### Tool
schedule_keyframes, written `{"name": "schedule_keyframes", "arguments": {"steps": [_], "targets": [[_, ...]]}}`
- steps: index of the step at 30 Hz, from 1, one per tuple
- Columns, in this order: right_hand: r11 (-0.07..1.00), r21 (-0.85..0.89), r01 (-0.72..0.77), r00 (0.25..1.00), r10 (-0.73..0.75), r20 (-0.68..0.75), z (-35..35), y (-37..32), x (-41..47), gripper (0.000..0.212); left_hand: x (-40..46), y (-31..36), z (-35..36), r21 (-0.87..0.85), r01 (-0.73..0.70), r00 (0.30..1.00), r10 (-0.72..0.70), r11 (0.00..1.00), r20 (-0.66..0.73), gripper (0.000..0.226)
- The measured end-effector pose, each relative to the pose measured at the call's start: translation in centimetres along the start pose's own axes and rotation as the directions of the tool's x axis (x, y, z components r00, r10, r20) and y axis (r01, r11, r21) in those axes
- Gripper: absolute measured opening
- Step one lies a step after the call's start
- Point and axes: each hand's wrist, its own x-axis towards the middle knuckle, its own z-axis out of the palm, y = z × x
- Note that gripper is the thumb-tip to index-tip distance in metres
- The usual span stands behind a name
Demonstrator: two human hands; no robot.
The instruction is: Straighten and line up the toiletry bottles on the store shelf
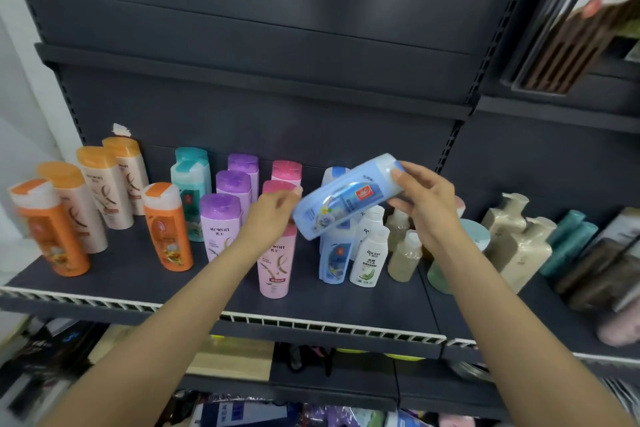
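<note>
**Blue bottle held up over the shelf**

A light blue bottle [346,199] is up in the air above the shelf [138,274], lying on a slant with its cap end high on the right. The right hand [426,208] grips it near the cap, with the thumb on top. The left hand [270,215] is at the bottle's low end, fingers curled in; I cannot tell if it holds the bottle.

Under it stand more blue bottles [336,256] and a white bottle [369,260]. To the left stand pink bottles [277,260], purple bottles [221,222], teal bottles [190,191] and orange bottles [166,225]. Beige bottles [405,253] stand to the right.
</note>
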Motion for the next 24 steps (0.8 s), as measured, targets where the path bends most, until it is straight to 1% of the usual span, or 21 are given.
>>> {"name": "schedule_keyframes", "arguments": {"steps": [1, 2, 3, 4, 5, 7, 8, 9, 11, 14, 15, 17, 18, 19, 21, 24], "targets": [[0.999, 0.045, -0.002, 1.0, 0.003, -0.007, 0.1, -0.2, -0.2, 0.023, -0.2, 0.5, -0.3, -0.111, 0.13, 0.99, -0.123, 0.985, 0.067, 0.045], [0.996, 0.091, -0.002, 1.0, 0.003, -0.015, 0.2, -0.2, -0.4, 0.02, -0.4, 0.8, -0.5, -0.207, 0.256, 0.962, -0.227, 0.944, 0.154, 0.05], [0.99, 0.142, -0.001, 1.0, 0.003, -0.015, 0.3, -0.3, -0.6, 0.017, -0.7, 1.1, -0.8, -0.288, 0.346, 0.93, -0.284, 0.893, 0.235, 0.052], [0.983, 0.182, -0.001, 1.0, 0.003, -0.012, 0.4, -0.2, -0.7, 0.015, -0.9, 1.3, -1.1, -0.374, 0.4, 0.908, -0.304, 0.837, 0.289, 0.049], [0.977, 0.212, -0.003, 1.0, 0.004, -0.005, 0.6, -0.2, -0.8, 0.016, -1.1, 1.6, -1.3, -0.473, 0.428, 0.898, -0.304, 0.771, 0.316, 0.043], [0.968, 0.251, -0.013, 1.0, 0.008, 0.024, 0.6, 0.2, -0.9, 0.024, -1.4, 1.8, -1.6, -0.642, 0.426, 0.904, -0.283, 0.637, 0.32, 0.031], [0.964, 0.264, -0.02, 0.999, 0.006, 0.053, 0.5, 0.4, -1.0, 0.028, -1.5, 1.9, -1.8, -0.698, 0.399, 0.917, -0.266, 0.594, 0.297, 0.026], [0.963, 0.268, -0.027, 0.996, 0.004, 0.088, 0.5, 0.6, -1.2, 0.031, -1.6, 2.0, -1.9, -0.74, 0.353, 0.935, -0.246, 0.573, 0.256, 0.024], [0.96, 0.273, -0.066, 0.988, 0.026, 0.149, 0.4, 0.8, -1.5, 0.036, -1.8, 2.0, -2.0, -0.784, 0.228, 0.97, -0.203, 0.578, 0.133, 0.023], [0.918, 0.349, -0.189, 0.971, 0.121, 0.207, 0.7, 0.9, -1.6, 0.041, -2.4, 2.2, -2.1, -0.755, 0.033, 0.995, -0.091, 0.655, -0.036, 0.011], [0.902, 0.368, -0.225, 0.964, 0.151, 0.218, 0.9, 0.9, -1.7, 0.042, -2.5, 2.2, -2.1, -0.713, -0.024, 0.996, -0.041, 0.701, -0.074, 0.015], [0.893, 0.374, -0.25, 0.961, 0.184, 0.205, 1.2, 1.0, -1.8, 0.04, -2.9, 2.0, -2.3, -0.538, -0.144, 0.987, 0.081, 0.831, -0.139, 0.031], [0.897, 0.372, -0.239, 0.966, 0.182, 0.181, 1.3, 1.3, -1.9, 0.039, -3.2, 2.0, -2.4, -0.45, -0.201, 0.978, 0.149, 0.87, -0.148, 0.038], [0.9, 0.375, -0.223, 0.972, 0.176, 0.156, 1.4, 1.5, -1.9, 0.037, -3.5, 2.0, -2.5, -0.397, -0.249, 0.968, 0.212, 0.883, -0.135, 0.044], [0.884, 0.414, -0.217, 0.976, 0.182, 0.123, 1.5, 2.1, -1.8, 0.037, -3.9, 2.0, -2.7, -0.371, -0.302, 0.953, 0.291, 0.878, -0.086, 0.052], [0.833, 0.481, -0.274, 0.962, 0.228, 0.152, 1.5, 2.7, -1.8, 0.04, -4.2, 1.9, -3.0, -0.314, -0.346, 0.936, 0.349, 0.884, -0.049, 0.059]]}}
